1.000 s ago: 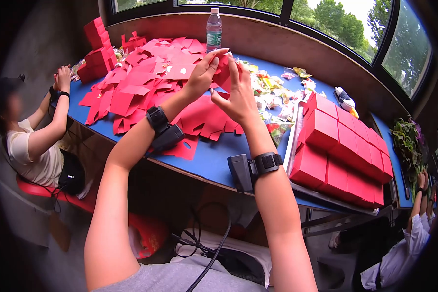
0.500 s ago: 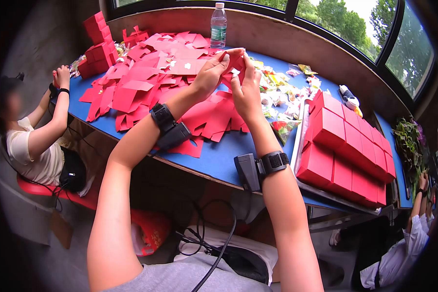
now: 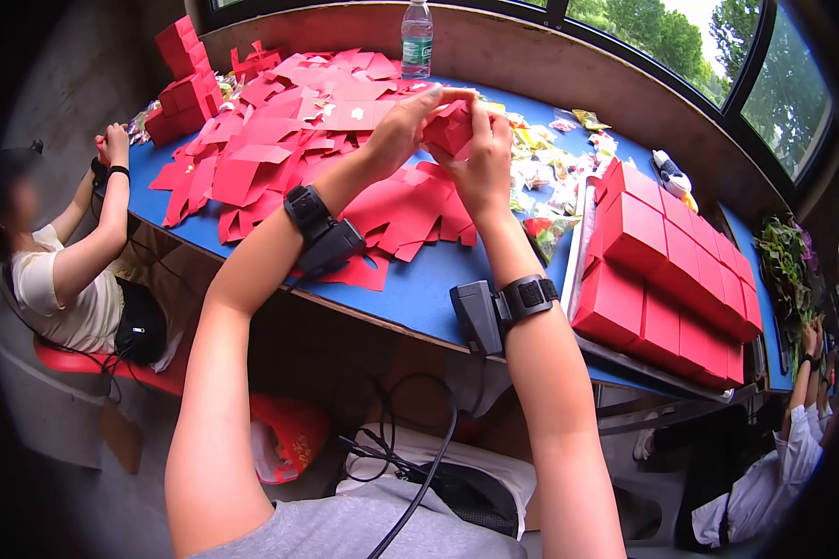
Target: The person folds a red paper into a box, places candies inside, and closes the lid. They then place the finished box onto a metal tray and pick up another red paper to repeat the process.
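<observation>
A small folded piece of red card [image 3: 449,129] is held between my two hands above the blue table [image 3: 382,303]. My left hand [image 3: 405,129] grips its left side, with the fingers reaching over the top edge. On the right side, my right hand [image 3: 485,163] has its fingers closed round the card. Below and to the left of my hands lies a wide pile of flat red cards [image 3: 252,172]. Small wrapped pieces [image 3: 541,172] are spread to the right of my right hand.
Closed red boxes [image 3: 657,270] fill a tray at the right. A water bottle [image 3: 417,42] stands behind the pile. More folded red boxes [image 3: 185,93] are stacked at the far left. One person [image 3: 65,270] sits at the left; another's hands [image 3: 811,345] touch plants [image 3: 785,279].
The red card between my hands has turned and now shows a folded, box-like face. My right hand's fingers have shifted over it, and the white bit near my thumb no longer shows.
</observation>
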`<state>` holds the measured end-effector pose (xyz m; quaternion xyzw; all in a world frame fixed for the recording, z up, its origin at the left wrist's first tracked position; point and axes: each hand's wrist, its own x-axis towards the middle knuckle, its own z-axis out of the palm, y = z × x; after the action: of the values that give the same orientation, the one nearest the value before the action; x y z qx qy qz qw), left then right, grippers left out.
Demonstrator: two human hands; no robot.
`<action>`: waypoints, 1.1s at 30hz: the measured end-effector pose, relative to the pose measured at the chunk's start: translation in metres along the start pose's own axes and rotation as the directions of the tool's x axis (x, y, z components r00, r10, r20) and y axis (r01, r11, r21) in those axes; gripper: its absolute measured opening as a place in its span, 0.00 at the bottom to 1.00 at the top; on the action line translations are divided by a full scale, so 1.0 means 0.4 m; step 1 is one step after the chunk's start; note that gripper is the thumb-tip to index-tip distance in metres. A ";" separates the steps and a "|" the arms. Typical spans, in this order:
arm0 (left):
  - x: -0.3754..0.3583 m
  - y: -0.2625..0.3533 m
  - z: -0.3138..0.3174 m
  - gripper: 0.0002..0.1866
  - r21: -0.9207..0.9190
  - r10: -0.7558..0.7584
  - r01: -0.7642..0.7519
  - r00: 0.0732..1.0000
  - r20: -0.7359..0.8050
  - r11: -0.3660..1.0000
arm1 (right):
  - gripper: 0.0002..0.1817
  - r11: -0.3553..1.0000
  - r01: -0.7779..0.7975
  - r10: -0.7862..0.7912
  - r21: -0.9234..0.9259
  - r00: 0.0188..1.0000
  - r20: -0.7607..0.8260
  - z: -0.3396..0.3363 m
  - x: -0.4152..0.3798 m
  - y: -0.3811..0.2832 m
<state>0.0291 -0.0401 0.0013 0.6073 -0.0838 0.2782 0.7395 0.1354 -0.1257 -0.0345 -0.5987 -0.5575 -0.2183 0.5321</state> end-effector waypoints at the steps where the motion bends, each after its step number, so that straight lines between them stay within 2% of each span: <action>1: 0.002 -0.009 -0.009 0.17 0.210 0.049 -0.039 0.998 -0.043 0.977 | 0.42 0.999 0.011 -0.010 -0.036 1.000 0.010 -0.006 0.000 -0.006; 2: 0.004 -0.018 -0.015 0.15 0.410 0.106 -0.067 0.992 -0.074 0.910 | 0.42 0.999 0.013 -0.012 -0.039 1.000 0.012 -0.007 0.000 -0.006; 3: 0.010 -0.027 -0.014 0.13 0.449 0.217 -0.168 0.974 -0.059 0.878 | 0.42 0.999 0.040 -0.040 -0.032 0.999 0.021 -0.008 0.000 -0.005; 4: 0.013 -0.032 -0.017 0.13 0.446 0.217 -0.169 0.974 -0.060 0.879 | 0.42 0.997 0.066 -0.066 -0.025 0.997 0.031 -0.009 -0.002 -0.005; 6: 0.020 -0.036 -0.026 0.13 0.603 0.361 -0.315 0.931 0.048 0.732 | 0.42 0.996 0.085 -0.084 -0.034 0.996 0.021 -0.007 -0.001 -0.001; 10: 0.016 -0.028 -0.028 0.15 0.629 0.353 -0.322 0.932 0.080 0.708 | 0.42 0.996 0.090 -0.090 -0.025 0.996 -0.002 -0.002 0.001 0.003; 12: 0.006 -0.019 -0.016 0.17 0.801 0.365 -0.336 0.917 0.158 0.496 | 0.41 0.995 0.092 -0.093 -0.041 0.996 -0.018 -0.006 0.001 0.003; 13: 0.002 -0.019 -0.009 0.20 0.757 0.332 -0.307 0.935 0.127 0.577 | 0.40 0.994 0.095 -0.097 -0.058 0.995 -0.034 -0.007 0.002 0.001; 17: 0.016 -0.046 -0.030 0.16 0.711 0.427 -0.351 0.901 0.079 0.609 | 0.40 0.994 0.103 -0.104 -0.026 0.994 -0.041 -0.015 0.006 -0.008; 19: 0.015 -0.057 -0.036 0.13 0.549 0.396 -0.302 0.917 -0.057 0.780 | 0.40 0.995 0.099 -0.100 -0.033 0.995 -0.019 -0.016 0.006 -0.010; 23: 0.012 -0.049 -0.039 0.12 0.626 0.286 -0.199 0.958 -0.039 0.754 | 0.40 0.993 0.109 -0.112 -0.045 0.992 -0.051 -0.015 0.007 -0.002; 25: 0.013 -0.048 -0.033 0.11 0.647 0.389 -0.270 0.920 -0.045 0.714 | 0.39 0.989 0.150 -0.151 -0.021 0.986 -0.078 -0.017 0.009 -0.003; 26: 0.012 -0.049 -0.030 0.11 0.646 0.385 -0.267 0.922 -0.045 0.715 | 0.39 0.989 0.146 -0.147 -0.021 0.986 -0.078 -0.018 0.009 -0.002; 28: 0.011 -0.041 -0.022 0.10 0.766 0.517 -0.296 0.854 -0.055 0.570 | 0.39 0.984 0.173 -0.177 -0.044 0.979 -0.102 -0.014 0.012 -0.005; 31: 0.001 -0.030 -0.003 0.09 0.802 0.560 -0.292 0.826 -0.063 0.522 | 0.41 0.984 0.177 -0.179 -0.026 0.978 -0.104 -0.018 0.012 -0.008; 33: 0.010 -0.038 -0.010 0.09 0.769 0.566 -0.318 0.821 -0.069 0.555 | 0.41 0.987 0.158 -0.158 -0.011 0.982 -0.106 -0.017 0.012 -0.007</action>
<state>0.0393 -0.0366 -0.0107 0.7557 -0.0015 0.5579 0.3429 0.1365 -0.1303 -0.0269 -0.5407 -0.5737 -0.2922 0.5414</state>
